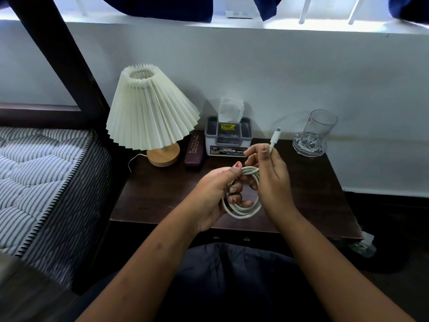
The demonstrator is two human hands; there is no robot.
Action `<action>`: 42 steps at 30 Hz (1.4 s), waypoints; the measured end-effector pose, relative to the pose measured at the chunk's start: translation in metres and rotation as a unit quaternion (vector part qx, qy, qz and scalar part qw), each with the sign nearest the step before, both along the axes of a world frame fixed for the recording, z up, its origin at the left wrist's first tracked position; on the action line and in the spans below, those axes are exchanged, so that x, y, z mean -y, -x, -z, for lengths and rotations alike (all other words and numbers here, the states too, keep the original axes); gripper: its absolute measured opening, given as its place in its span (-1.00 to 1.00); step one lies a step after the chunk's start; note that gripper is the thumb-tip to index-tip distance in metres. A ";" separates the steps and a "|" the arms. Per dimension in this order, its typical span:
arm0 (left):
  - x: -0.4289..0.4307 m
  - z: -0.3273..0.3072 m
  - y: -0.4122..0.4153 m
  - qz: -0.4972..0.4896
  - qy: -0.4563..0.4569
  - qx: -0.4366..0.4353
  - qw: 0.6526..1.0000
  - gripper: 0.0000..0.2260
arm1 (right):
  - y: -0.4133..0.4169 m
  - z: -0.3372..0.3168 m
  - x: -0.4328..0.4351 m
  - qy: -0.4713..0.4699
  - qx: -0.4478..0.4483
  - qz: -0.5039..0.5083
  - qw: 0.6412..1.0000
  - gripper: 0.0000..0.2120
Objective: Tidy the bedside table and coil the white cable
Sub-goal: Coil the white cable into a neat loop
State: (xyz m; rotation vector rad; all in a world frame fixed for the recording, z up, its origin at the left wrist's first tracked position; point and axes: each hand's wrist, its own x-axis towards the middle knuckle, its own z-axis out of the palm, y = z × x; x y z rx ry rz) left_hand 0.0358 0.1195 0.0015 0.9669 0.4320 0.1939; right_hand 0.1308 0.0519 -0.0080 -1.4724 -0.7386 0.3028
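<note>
A: Holding the white cable [241, 209] in loops above the near middle of the bedside table [162, 194]; the left hand [214, 196] is closing its fingers around the coil, thumb lying on top.

B: And the right hand [270, 180]?

A: It is pinching the cable's free end, with the plug [276, 135] pointing up and away.

B: Anything else on the table?

A: A lamp [152, 112] is standing far left, a dark case [194, 149] and a tissue box [228, 138] just beside it, and a glass [315, 133] far right.
</note>
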 end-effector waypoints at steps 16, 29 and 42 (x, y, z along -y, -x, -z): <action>0.008 0.004 -0.001 0.006 -0.125 -0.003 0.992 -0.73 | -0.001 -0.007 0.003 -0.133 -0.037 0.058 0.989 -0.63; 0.008 0.006 0.000 -0.044 -0.134 -0.003 0.990 -0.78 | -0.008 0.001 -0.003 -0.049 -0.290 0.076 0.953 -0.71; 0.002 0.016 -0.003 -0.167 -0.210 -0.032 0.963 -0.75 | 0.006 0.009 -0.006 0.101 -0.277 -0.036 0.955 -0.56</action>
